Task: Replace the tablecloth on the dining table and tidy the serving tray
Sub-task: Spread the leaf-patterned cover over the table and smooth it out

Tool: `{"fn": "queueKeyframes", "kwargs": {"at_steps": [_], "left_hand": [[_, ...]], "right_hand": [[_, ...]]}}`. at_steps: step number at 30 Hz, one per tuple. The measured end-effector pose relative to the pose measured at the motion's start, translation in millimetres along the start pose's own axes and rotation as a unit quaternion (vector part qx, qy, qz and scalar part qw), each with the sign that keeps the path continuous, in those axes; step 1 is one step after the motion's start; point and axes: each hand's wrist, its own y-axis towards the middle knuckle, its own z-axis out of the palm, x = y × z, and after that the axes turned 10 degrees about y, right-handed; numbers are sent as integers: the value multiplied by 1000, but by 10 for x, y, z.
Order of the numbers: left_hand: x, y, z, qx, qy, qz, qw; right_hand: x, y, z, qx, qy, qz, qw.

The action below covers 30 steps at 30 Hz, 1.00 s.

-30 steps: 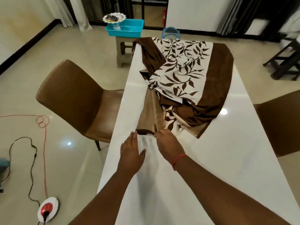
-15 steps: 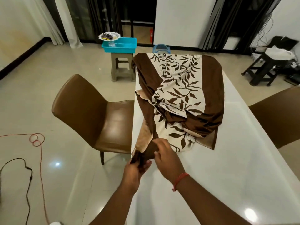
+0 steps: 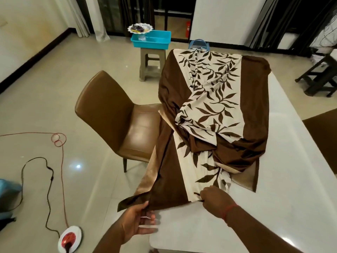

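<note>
A brown tablecloth with a cream centre panel printed in dark leaves lies half spread over the white table, bunched and folded across the middle, its far end hanging over the table's 12 o'clock edge and its left border spilling off the 9 o'clock side. The left hand sits at the table's near-left corner, about 7 o'clock, with the thumb over the dark brown corner of the cloth and the fingers stretched out under it, pinching that corner. The right hand, wearing a red thread at the wrist, is near 6 o'clock on the tabletop, its fingers curled and clenched around the near hem where brown meets cream. The bare white tabletop shows at 3 to 5 o'clock of the cloth. A brown leather chair stands at 9 o'clock beside the table, and the edge of another chair shows at 3 o'clock. Beyond the table at 11 o'clock, a grey stool carries a turquoise serving tray with a scalloped white dish at its left end. On the floor at 8 o'clock lie a red cord, a black cable and a round white and red socket.
</note>
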Motion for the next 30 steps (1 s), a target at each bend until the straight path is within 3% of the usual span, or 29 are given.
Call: {"fn": "queueKeyframes", "kwargs": {"at_steps": [3,5,6,8,11,13,15,18,20,23,27,28,30], "left_hand": [[8,188,32,-223,-33,65,972],[-50,319,126,-378,95,108,915],[-107,341,222,-421,184,128,879],[-249,388,478,-458,342,212,793],[-449,504,1046,-398,552,345,646],[-516,628,1431,-343,627,383,585],[-547,735,1797,-306,655,394,567],[-661,854,2169,-311,651,373,583],[-750,928,2310,-327,621,357,616],[-852,995,2448,-350,597,340,637],[-966,1058,2680,-397,595,307,628],[-995,1068,2744,-407,600,294,623],[-1058,1100,2894,-415,620,270,609]], "right_hand": [[-142,-59,-116,189,-36,-7,981],[-260,-104,-195,282,-27,-24,959],[-342,-114,-217,289,-2,-29,957],[-490,-94,-308,196,86,-1,977],[-879,-13,-398,-104,174,68,977],[-1123,6,-365,-125,146,110,975],[-1329,-23,-315,-93,119,117,982],[-1563,-156,-429,-164,198,94,962],[-1756,-326,-566,-219,311,85,921],[-2132,-679,-746,-290,424,99,852],[-2751,-1235,-704,-404,531,191,719],[-2910,-1356,-617,-434,550,230,675],[-3159,-1583,-476,-511,574,324,551]]}}
